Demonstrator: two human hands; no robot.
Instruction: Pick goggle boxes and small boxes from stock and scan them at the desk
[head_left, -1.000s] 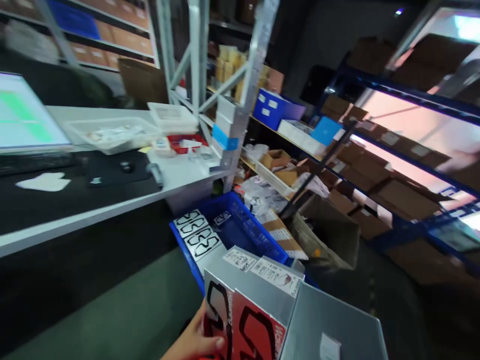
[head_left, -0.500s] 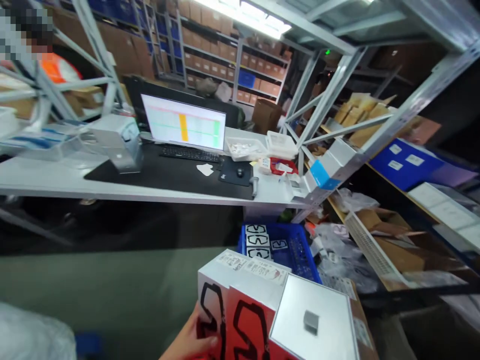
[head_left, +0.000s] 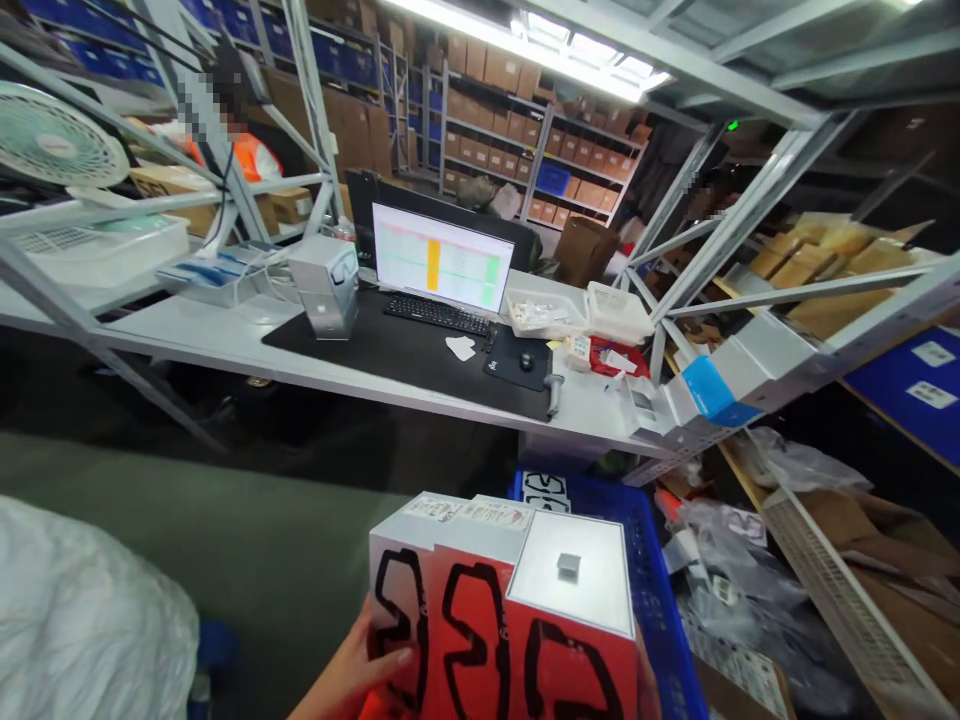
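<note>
Three white-and-red boxes stand side by side in my grasp: a left box (head_left: 400,625), a middle box (head_left: 471,630) and a right box (head_left: 576,665). Each front carries a black angular frame picture. My left hand (head_left: 369,655) is closed on the left end of the row, thumb on the front. Only a sliver of my right hand (head_left: 646,685) shows at the right end, pressed against the right box. Behind and below them is a blue crate (head_left: 656,560), holding similar boxes (head_left: 546,488), largely covered by the row.
A desk (head_left: 420,400) spans ahead with a monitor (head_left: 442,258), keyboard (head_left: 435,314), mouse (head_left: 526,361) and scanner (head_left: 554,394). White plastic wrapping (head_left: 90,610) lies lower left. Metal shelving and cartons (head_left: 870,540) stand right. A person in an orange vest (head_left: 247,158) is far left.
My view has swung left, so the desk appears further right. The held boxes have shifted left in view and turned more front-on. Part of my right hand now shows.
</note>
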